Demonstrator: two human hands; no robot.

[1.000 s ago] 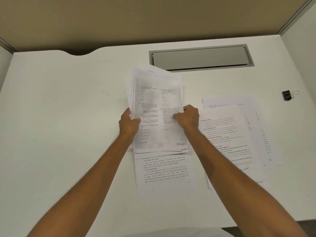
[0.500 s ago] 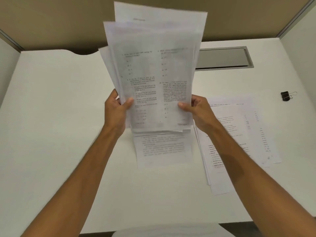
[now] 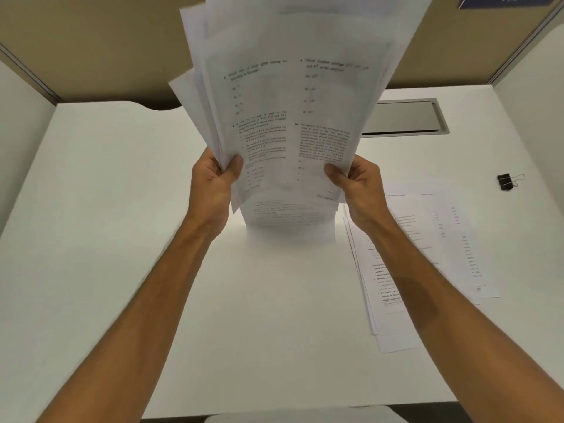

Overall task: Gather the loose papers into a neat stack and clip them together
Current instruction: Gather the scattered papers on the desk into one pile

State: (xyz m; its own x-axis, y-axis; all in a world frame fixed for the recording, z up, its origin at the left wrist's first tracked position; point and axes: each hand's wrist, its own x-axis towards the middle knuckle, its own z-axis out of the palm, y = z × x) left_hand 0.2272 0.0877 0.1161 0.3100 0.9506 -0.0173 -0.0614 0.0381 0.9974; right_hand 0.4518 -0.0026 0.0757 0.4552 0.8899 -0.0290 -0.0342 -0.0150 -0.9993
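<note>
**Sheaf** [image 3: 290, 117]: printed sheets, unevenly fanned, held upright at 12 o'clock above the desk [image 3: 106, 209]. Top edge runs out of frame.
**Left hand** [image 3: 212, 184]: grip closed on the sheaf's lower left edge, thumb on the front page.
**Right hand** [image 3: 361, 187]: grip closed on the lower right edge, thumb in front.
**Lower sheet** [image 3: 290, 222]: shows beneath the sheaf's bottom edge. Whether it is held or lying flat cannot be told.
**Loose papers** [image 3: 442, 239]: overlapping pile flat on the desk at 3 o'clock, partly crossed by the right forearm.
**Clip** [image 3: 508, 182]: black binder clip at 2 o'clock, near the desk's right edge and apart from all paper.
**Hatch** [image 3: 406, 117]: grey cable hatch at 1 o'clock, left part hidden behind the sheaf.
**Partition** [image 3: 91, 41]: tan, behind the desk, partly screened by the sheaf.
</note>
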